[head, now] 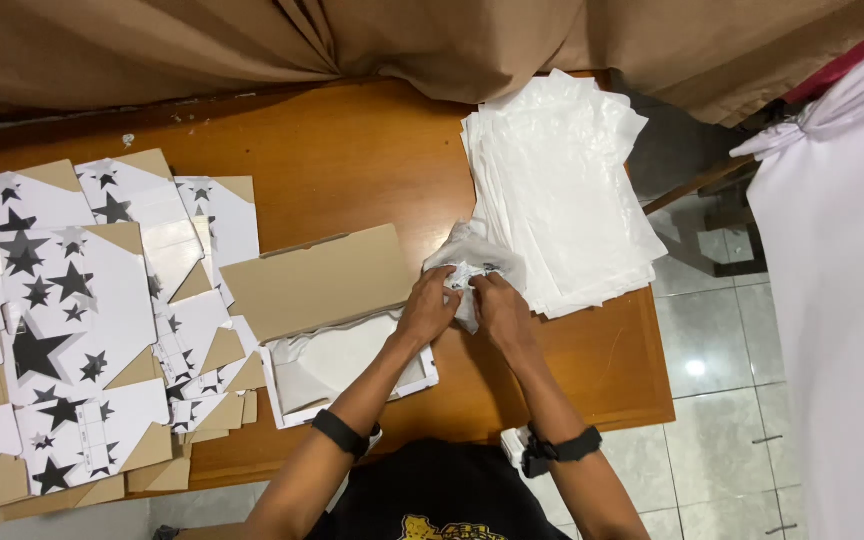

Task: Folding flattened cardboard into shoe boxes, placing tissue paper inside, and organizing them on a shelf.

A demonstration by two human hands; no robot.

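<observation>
Hands, left hand (430, 305) and right hand (497, 305), pinch a crumpled white bag (467, 262) with closed fingers above the tabletop (352, 160). It looks light, soft, and slippery; edges seem best to grab.

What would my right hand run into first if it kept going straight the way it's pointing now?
Probably the stack of white sheets: the right hand, gripping a crumpled white bundle, points up and away toward it.

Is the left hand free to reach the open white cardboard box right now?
Probably not at once: the left hand and right hand both grip crumpled white paper, though the open white cardboard box lies just beside it, unobstructed.
</observation>
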